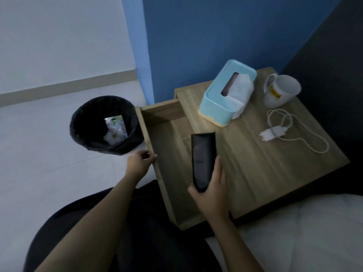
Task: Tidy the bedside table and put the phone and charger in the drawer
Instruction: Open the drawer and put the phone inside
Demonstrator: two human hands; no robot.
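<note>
1. Right hand (211, 195), closest to the camera, has its fingers (216, 163) curled round the near end of the phone (203, 156), with the thumb wrapped on the near left corner.
2. The phone is dark. Its long axis runs away from the person, roughly parallel to the front panel of the drawer (172, 154). It hangs over the right side of the open drawer, just beside the edge of the bench (265, 173). Whether it touches the drawer floor cannot be told.
3. The drawer floor lies below and slightly left of the phone, so setting it down probably needs only a short lowering with no turn.
4. Left hand (139, 163) grips the top edge of the drawer's front panel, fingers curled over it.
5. The charger (273, 133), a white plug with its looped cable (314, 142), lies on the bench right of the phone and well apart from both hands. Its prongs point toward the drawer, and the right hand is the nearer one.
6. Writing: a faint mark on the phone's back, a yellow label on the white mug (280, 91), print on the pack inside the pale blue tissue box (220, 91) and on a packet in the black bin (92, 138). None can be read.
</note>
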